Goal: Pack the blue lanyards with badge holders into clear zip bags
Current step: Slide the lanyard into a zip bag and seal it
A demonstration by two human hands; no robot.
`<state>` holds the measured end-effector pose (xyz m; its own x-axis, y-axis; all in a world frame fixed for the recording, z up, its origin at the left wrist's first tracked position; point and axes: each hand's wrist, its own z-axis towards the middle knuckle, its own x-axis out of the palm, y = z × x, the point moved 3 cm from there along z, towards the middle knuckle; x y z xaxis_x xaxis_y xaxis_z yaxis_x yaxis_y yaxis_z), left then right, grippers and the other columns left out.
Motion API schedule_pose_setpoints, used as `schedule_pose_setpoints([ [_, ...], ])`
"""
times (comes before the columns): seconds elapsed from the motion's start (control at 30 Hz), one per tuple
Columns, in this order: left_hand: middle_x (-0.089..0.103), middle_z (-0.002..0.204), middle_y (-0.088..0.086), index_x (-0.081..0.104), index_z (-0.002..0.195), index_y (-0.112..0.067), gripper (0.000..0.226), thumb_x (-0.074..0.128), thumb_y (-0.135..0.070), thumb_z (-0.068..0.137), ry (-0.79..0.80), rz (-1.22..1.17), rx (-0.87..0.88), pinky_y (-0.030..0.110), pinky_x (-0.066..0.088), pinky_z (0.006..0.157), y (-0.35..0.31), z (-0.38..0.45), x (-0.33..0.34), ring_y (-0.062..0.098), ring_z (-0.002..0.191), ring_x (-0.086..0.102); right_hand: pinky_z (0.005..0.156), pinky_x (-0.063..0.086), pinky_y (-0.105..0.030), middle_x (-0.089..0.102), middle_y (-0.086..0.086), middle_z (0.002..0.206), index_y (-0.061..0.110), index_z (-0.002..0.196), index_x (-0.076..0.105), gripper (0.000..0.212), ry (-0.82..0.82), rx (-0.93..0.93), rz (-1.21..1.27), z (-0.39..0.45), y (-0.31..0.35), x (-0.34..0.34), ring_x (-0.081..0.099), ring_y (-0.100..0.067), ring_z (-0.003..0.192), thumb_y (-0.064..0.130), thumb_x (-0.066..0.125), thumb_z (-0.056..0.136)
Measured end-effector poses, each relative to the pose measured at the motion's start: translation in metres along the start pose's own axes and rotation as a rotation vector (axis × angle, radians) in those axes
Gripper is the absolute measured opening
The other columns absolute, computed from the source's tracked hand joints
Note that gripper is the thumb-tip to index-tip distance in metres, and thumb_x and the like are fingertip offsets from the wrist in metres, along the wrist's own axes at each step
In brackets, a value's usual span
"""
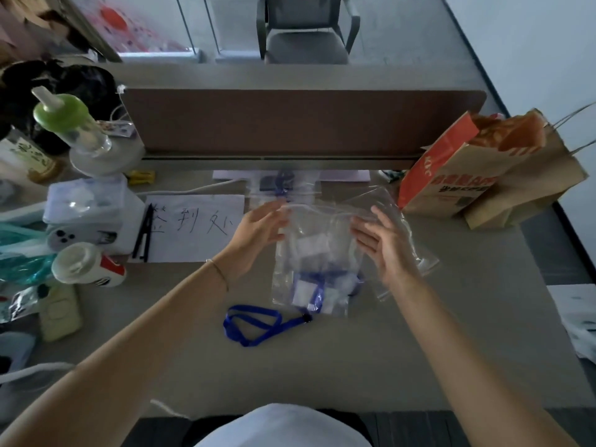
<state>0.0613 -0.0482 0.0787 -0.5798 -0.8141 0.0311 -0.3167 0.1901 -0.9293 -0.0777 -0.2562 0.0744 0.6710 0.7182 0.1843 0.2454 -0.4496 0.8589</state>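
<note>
Both hands hover at the top of a clear plastic zip bag (314,259) lying near the middle of the grey desk (419,333). The left hand (258,232) has its fingers straight and relaxed, their tips at the bag's upper left corner; whether they touch the plastic is hard to tell. The right hand (385,243) is likewise spread, palm turned inward, at the bag's upper right edge, over a second clear zip bag (403,221) lying askew beneath. Neither hand pinches anything.

Inside the first bag lie blue lanyards with clear badge holders (314,287), bunched toward its near end. One loose blue lanyard (258,324) lies looped on the desk, touching the bag's near left corner.

A white sheet with handwritten characters (193,227) lies left of the bag, brown paper carrier bags (477,175) stand to the far right, and a brown divider panel (290,121) closes the far edge.
</note>
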Motion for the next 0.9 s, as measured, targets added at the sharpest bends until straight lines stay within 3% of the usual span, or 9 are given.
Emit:
schedule_pose_setpoints([
  [0.1, 0.061, 0.125, -0.006, 0.045, 0.146, -0.019, 0.047, 0.056, -0.015, 0.100, -0.036, 0.122, 0.011, 0.021, 0.055, 0.085, 0.018, 0.009, 0.010, -0.001, 0.104, 0.063, 0.098, 0.051, -0.035, 0.072, -0.010, 0.114, 0.020, 0.149, 0.037, 0.060, -0.083, 0.016, -0.037, 0.021, -0.016, 0.000, 0.069, -0.024, 0.105, 0.006, 0.058, 0.094],
  [0.2, 0.069, 0.099, -0.011, 0.069, 0.115, -0.016, 0.025, 0.058, -0.006, 0.095, -0.100, 0.472, 0.086, 0.025, 0.055, 0.083, 0.038, 0.018, 0.025, -0.003, 0.084, 0.064, 0.072, 0.053, -0.021, 0.071, -0.003, 0.090, 0.008, 0.121, 0.062, 0.030, -0.139, -0.048, -0.259, 0.027, -0.036, 0.000, 0.066, -0.020, 0.084, 0.002, 0.061, 0.092],
  [0.27, 0.069, 0.090, -0.015, 0.074, 0.099, -0.021, 0.021, 0.058, -0.009, 0.092, -0.112, 0.617, 0.077, 0.023, 0.053, 0.074, 0.061, 0.017, 0.035, 0.000, 0.081, 0.065, 0.068, 0.052, -0.025, 0.069, -0.001, 0.079, 0.010, 0.096, 0.069, 0.013, -0.072, -0.083, -0.427, 0.027, -0.062, 0.007, 0.065, -0.021, 0.080, 0.005, 0.058, 0.092],
  [0.37, 0.067, 0.097, -0.007, 0.071, 0.097, -0.020, 0.021, 0.054, -0.008, 0.091, 0.019, 0.868, 0.179, 0.029, 0.053, 0.076, 0.099, 0.012, 0.051, 0.013, 0.086, 0.063, 0.071, 0.058, -0.036, 0.073, 0.003, 0.076, 0.019, 0.082, 0.071, 0.020, -0.009, -0.160, -0.614, 0.023, -0.111, 0.019, 0.071, -0.015, 0.076, 0.007, 0.056, 0.078],
  [0.5, 0.065, 0.099, -0.005, 0.070, 0.095, -0.018, 0.023, 0.057, -0.002, 0.085, 0.027, 1.010, 0.295, 0.031, 0.054, 0.072, 0.135, 0.017, 0.053, 0.016, 0.092, 0.060, 0.059, 0.049, -0.016, 0.069, 0.010, 0.077, 0.017, 0.088, 0.067, 0.029, -0.067, -0.313, -0.845, 0.019, -0.151, 0.025, 0.064, -0.001, 0.070, -0.008, 0.057, 0.078],
  [0.6, 0.062, 0.104, -0.006, 0.070, 0.099, -0.023, 0.031, 0.069, 0.001, 0.079, 0.025, 1.039, 0.385, 0.029, 0.055, 0.075, 0.159, 0.030, 0.051, 0.014, 0.100, 0.054, 0.066, 0.053, -0.028, 0.066, 0.004, 0.088, 0.013, 0.088, 0.064, 0.026, -0.094, -0.468, -0.939, 0.034, -0.168, 0.025, 0.062, -0.010, 0.077, -0.010, 0.060, 0.077],
  [0.7, 0.058, 0.116, -0.004, 0.067, 0.113, -0.022, 0.041, 0.077, -0.010, 0.075, 0.069, 1.068, 0.451, 0.032, 0.052, 0.091, 0.178, 0.042, 0.050, 0.018, 0.112, 0.050, 0.076, 0.050, -0.025, 0.064, -0.002, 0.097, 0.009, 0.093, 0.065, 0.028, -0.114, -0.565, -1.012, 0.050, -0.184, 0.021, 0.062, -0.019, 0.087, -0.011, 0.063, 0.073],
  [0.83, 0.052, 0.136, 0.002, 0.056, 0.132, -0.017, 0.071, 0.057, -0.055, 0.073, 0.124, 1.144, 0.447, 0.027, 0.026, 0.117, 0.189, 0.048, 0.049, 0.022, 0.130, 0.043, 0.103, 0.043, -0.033, 0.061, -0.009, 0.126, 0.006, 0.114, 0.065, 0.035, -0.090, -0.637, -1.137, 0.059, -0.203, 0.011, 0.054, -0.027, 0.123, 0.012, 0.046, 0.085],
  [0.9, 0.047, 0.143, 0.005, 0.052, 0.138, -0.015, 0.075, 0.062, -0.057, 0.077, 0.120, 1.215, 0.453, 0.030, 0.014, 0.123, 0.198, 0.049, 0.049, 0.024, 0.139, 0.037, 0.114, 0.034, -0.047, 0.049, -0.011, 0.147, 0.009, 0.133, 0.057, 0.045, -0.068, -0.597, -1.281, 0.062, -0.215, 0.003, 0.040, -0.030, 0.141, 0.023, 0.043, 0.092],
])
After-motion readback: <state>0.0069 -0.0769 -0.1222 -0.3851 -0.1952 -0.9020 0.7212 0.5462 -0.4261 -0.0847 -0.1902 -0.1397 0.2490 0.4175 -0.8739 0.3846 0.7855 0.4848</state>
